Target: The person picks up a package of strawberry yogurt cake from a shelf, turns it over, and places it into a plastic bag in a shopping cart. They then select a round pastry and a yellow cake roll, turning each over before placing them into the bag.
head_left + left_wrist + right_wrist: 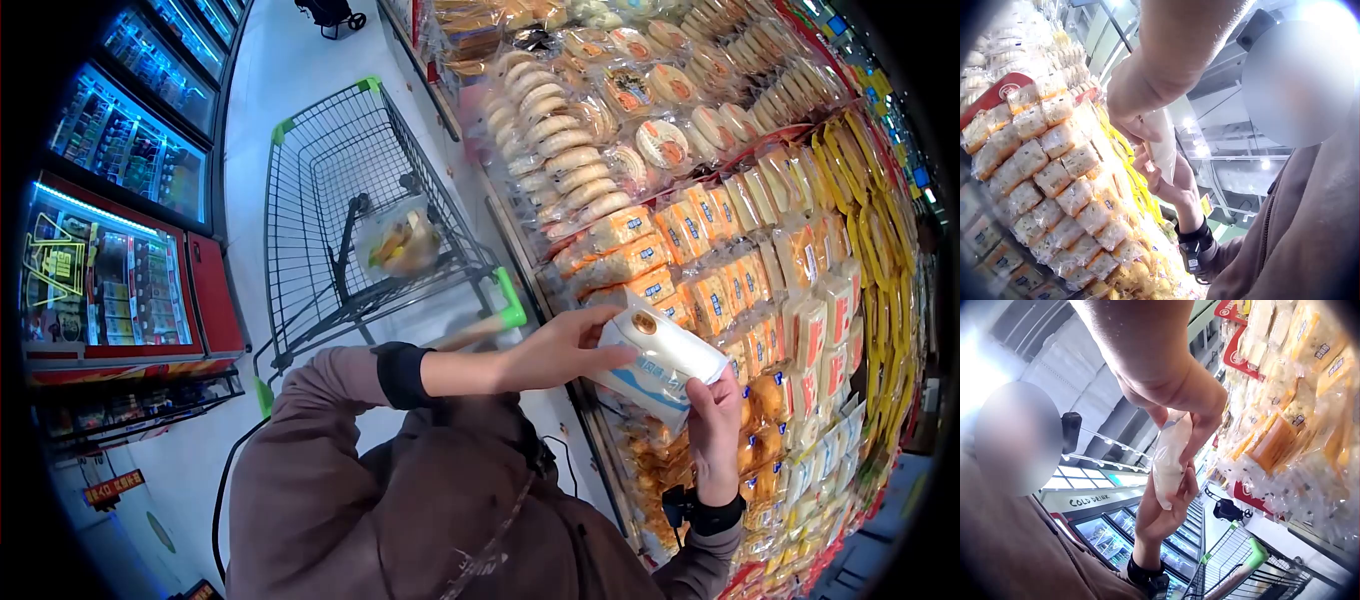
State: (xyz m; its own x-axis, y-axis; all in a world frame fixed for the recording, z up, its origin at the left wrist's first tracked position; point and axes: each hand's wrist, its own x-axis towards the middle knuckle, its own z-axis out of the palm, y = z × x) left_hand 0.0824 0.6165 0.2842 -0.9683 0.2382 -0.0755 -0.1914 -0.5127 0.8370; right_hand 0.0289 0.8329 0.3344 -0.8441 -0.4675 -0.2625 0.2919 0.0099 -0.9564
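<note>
Both hands hold a white and blue printed food packet (655,352) with a round brown mark, in front of the bread shelves. At its left end, my left hand (565,350) grips the packet, fingers along the top edge. The right hand (716,415) pinches the opposite lower corner between thumb and fingers. In the left wrist view the packet (1163,145) shows edge-on between the left hand (1138,122) and the right hand (1174,187). From the right wrist its plain pale side (1171,459) shows, with the left hand (1163,515) below it.
Stacked wrapped breads (700,250) and round flat cakes (570,150) fill the sloping display at right. A wire shopping cart (335,165) with green corners stands at left, a filled clear bag (402,240) inside. Lit drink fridges (130,135) line the far side of the aisle.
</note>
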